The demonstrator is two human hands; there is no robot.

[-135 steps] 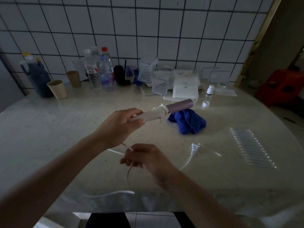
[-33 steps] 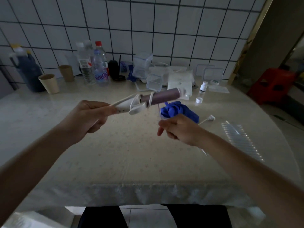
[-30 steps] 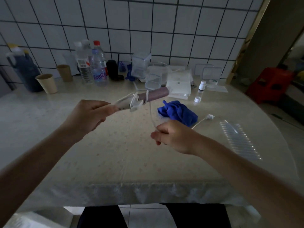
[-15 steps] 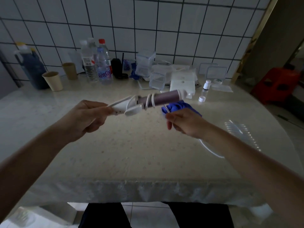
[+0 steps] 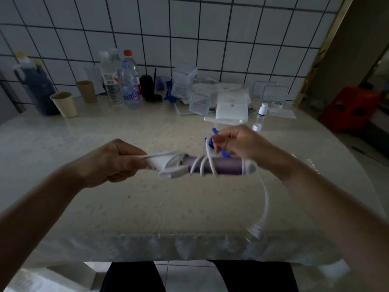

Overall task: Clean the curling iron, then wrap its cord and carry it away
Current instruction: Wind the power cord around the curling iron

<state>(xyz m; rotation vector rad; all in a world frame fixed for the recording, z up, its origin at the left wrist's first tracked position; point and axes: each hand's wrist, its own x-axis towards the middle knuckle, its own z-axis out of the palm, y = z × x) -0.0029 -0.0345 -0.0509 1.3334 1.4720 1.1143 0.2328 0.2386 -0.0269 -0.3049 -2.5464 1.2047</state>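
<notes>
Over the pale table [image 5: 105, 207], the left hand [image 5: 113, 163] grips the white handle of the curling iron [image 5: 227, 166], held level in the air. The right hand [image 5: 237, 142] pinches the white cord [image 5: 265, 199] just above the purple barrel, which carries several turns. The slack hangs in a blurred loop.

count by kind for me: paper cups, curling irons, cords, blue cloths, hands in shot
paper cups: 2
curling iron: 1
cord: 1
blue cloth: 1
hands: 2, left hand and right hand
total: 7
</notes>
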